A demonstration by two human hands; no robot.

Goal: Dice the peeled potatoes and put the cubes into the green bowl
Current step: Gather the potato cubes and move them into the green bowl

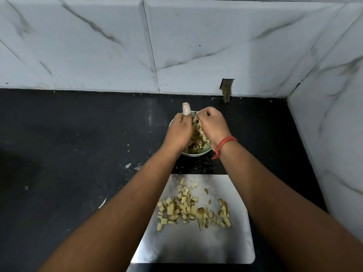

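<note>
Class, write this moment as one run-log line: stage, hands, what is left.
stage: moving cubes to green bowl | hands: left hand, right hand over bowl | left: potato cubes on cutting board

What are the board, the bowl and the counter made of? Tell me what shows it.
Board: probably stainless steel; grey brushed sheen with soft reflections.
Bowl: pale green and smooth, ceramic or plastic; cannot tell which.
Counter: likely polished black stone; dark, faintly glossy, with fine speckles.

Both hands cover most of the green bowl (198,153); their curled fingers (202,112) face away, any contents unseen. The cutting board (196,248) is partly under the forearms.
</note>
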